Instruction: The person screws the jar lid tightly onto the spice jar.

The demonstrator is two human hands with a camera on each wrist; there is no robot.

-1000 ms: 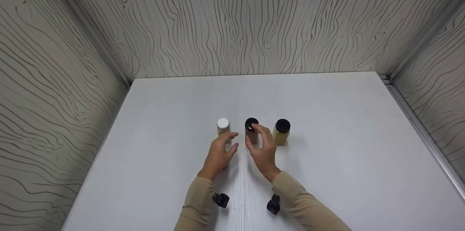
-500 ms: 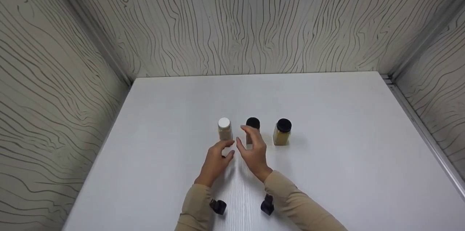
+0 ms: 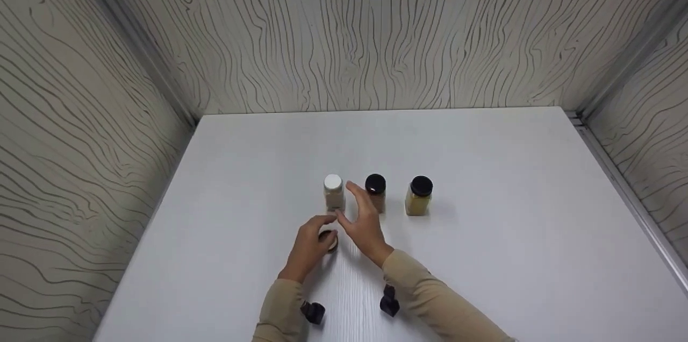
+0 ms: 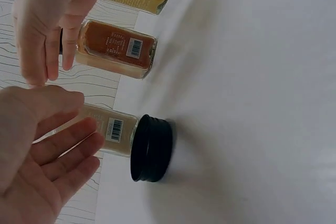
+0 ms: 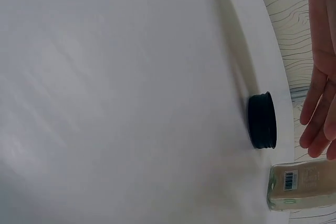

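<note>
both hands [image 3: 305,248] [image 3: 366,228] relaxed and empty, the right one nearer the white-capped bottle [image 3: 334,194] than before

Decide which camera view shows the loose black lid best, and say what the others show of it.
The left wrist view: the black lid appears largest there, with its rim in plain sight. The right wrist view also shows it whole, but smaller. In the head view, the left hand partly hides it.

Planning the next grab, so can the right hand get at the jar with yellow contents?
Probably yes: the right hand looks empty, and nothing stands on the near side of the yellow jar; the middle jar is beside it.
</note>
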